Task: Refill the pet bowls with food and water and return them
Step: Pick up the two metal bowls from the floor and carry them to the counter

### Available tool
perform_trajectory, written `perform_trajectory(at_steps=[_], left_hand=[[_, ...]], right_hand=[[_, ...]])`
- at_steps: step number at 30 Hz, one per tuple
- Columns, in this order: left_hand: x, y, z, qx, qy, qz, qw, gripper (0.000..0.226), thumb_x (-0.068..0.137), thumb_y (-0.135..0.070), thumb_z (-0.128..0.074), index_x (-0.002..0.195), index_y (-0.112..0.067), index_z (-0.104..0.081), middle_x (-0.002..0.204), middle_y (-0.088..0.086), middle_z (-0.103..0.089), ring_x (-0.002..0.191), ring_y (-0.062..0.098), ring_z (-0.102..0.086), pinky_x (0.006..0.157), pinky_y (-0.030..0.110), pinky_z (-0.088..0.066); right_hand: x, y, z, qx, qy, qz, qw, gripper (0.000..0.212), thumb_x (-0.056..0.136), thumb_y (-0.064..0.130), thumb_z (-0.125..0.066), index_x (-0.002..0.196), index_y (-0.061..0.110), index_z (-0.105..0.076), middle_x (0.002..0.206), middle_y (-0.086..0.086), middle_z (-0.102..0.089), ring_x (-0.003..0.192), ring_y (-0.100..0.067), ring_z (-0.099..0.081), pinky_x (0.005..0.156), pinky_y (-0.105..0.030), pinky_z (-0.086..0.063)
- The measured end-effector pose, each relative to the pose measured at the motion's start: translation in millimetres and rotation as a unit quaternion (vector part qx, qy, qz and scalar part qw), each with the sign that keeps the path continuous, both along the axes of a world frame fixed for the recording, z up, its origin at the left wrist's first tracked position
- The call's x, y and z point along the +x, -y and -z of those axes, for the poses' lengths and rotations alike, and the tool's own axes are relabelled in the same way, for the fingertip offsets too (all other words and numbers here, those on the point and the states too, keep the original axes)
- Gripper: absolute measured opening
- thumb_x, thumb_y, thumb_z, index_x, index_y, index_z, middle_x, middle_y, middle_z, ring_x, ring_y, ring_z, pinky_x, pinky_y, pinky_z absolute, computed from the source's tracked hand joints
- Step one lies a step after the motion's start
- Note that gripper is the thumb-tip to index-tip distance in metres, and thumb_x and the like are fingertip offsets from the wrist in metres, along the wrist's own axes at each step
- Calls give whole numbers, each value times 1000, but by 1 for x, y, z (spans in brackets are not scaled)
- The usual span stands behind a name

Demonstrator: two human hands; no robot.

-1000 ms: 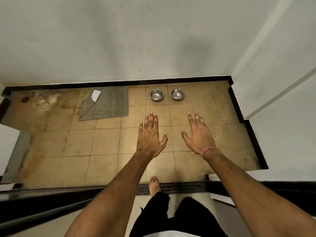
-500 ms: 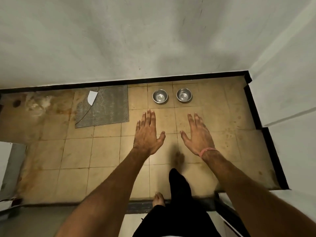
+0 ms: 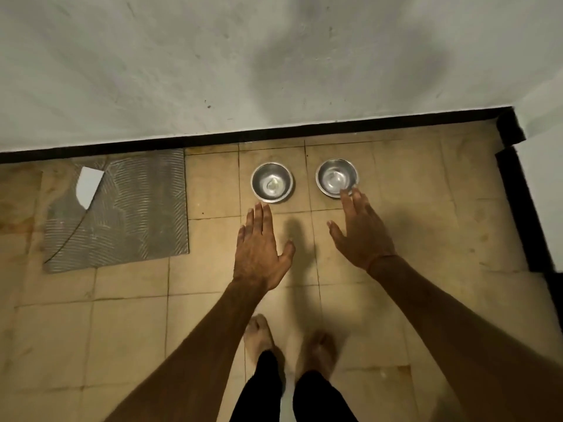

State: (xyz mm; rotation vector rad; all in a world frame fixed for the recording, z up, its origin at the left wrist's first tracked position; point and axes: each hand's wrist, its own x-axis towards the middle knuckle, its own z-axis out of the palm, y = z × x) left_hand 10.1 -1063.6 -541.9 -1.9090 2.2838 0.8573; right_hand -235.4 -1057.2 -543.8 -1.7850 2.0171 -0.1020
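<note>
Both arms reach down, palms down, fingers straight, holding nothing: left hand short of left bowl, right hand fingertips overlapping right bowl.

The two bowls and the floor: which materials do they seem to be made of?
Left bowl and right bowl: probably stainless steel, silvery with bright reflections inside. Floor: seemingly beige ceramic tile, worn and stained, with visible grout lines.

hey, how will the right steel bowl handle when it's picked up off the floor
The right steel bowl looks thin metal and empty, so probably light and rigid. Its shiny, smooth rim may be slippery. Wide and low, it seems unlikely to tip.
</note>
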Motion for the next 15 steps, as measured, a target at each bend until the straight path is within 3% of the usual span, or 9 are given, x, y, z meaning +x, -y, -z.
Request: perform_trajectory(at_steps=[4,7,12,15], left_hand=[[-5,71,120,-12,10,6,1000,97,107,-63,-39,174,-12,8,183,11,9,170,30,3,137,53,-13],[-6,110,199,-22,8,10,1000,95,108,-59,-44,174,-12,6,184,11,8,170,31,2,137,53,-14],[-7,144,297,-24,30,30,999,94,105,-67,-30,175,-16,6,183,12,11,170,33,5,136,55,-12],[-11,154,336,-16,18,-9,1000,92,104,-70,-26,176,-16,-3,184,13,5,170,33,4,135,54,-8]], right_hand=[[-17,52,128,-2,14,34,999,84,106,47,-55,172,17,-12,178,-18,-10,165,-36,-12,130,-52,-26],[-31,85,208,4,-1,49,999,82,106,46,-54,171,14,-16,177,-22,-12,164,-38,-14,129,-54,-28],[-48,120,296,14,-41,41,998,78,106,45,-50,169,9,-22,174,-26,-21,160,-45,-23,125,-58,-34],[-52,129,330,14,-70,38,997,77,106,50,-46,167,7,-28,171,-27,-27,159,-47,-26,123,-61,-35]])
